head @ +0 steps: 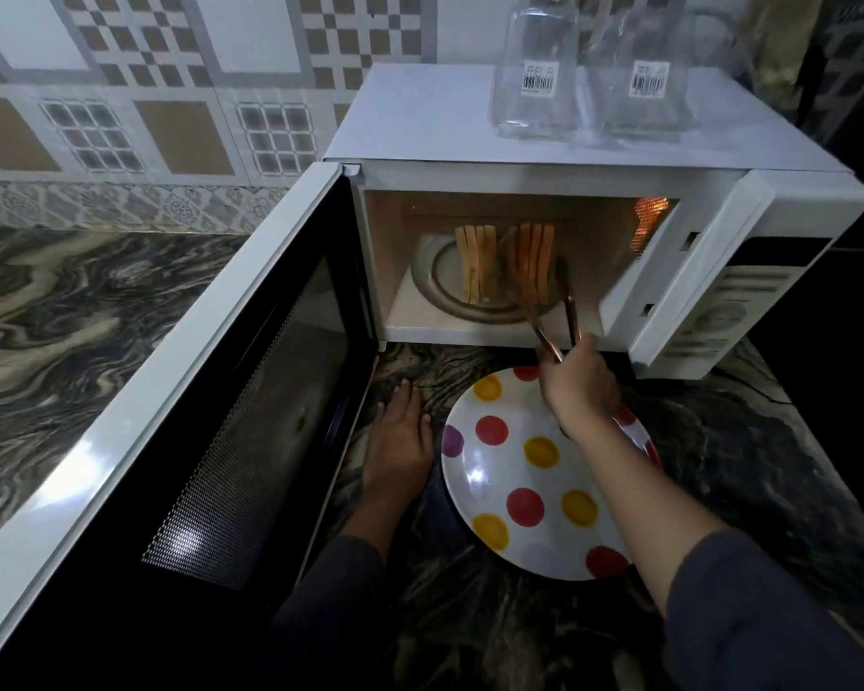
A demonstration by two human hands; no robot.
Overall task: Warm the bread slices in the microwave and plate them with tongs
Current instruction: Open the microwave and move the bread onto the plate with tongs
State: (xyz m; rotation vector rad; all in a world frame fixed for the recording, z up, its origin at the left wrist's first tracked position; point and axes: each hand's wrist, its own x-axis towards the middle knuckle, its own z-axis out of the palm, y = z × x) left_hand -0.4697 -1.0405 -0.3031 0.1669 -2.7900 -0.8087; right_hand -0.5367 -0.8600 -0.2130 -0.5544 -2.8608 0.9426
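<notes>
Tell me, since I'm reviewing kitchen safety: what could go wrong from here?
The bread slices stand on edge, so the tongs in the right hand might topple them. A slice could slip before reaching the plate. Bumping the microwave might shake the glass jars on top.

1. The microwave [520, 142] was white and stood on the counter [470, 630]; its door [195, 416] hung wide open to the left; the cavity was lit.
2. The bread slices [476, 269] stood on edge in two bunches, side by side on the glass turntable [445, 286].
3. The tongs [552, 316] reached into the cavity by the right-hand bunch; the right hand [577, 386] gripped their handle end.
4. The plate [480, 476], white with red, yellow and purple spots, lay flat on the counter just before the microwave.
</notes>
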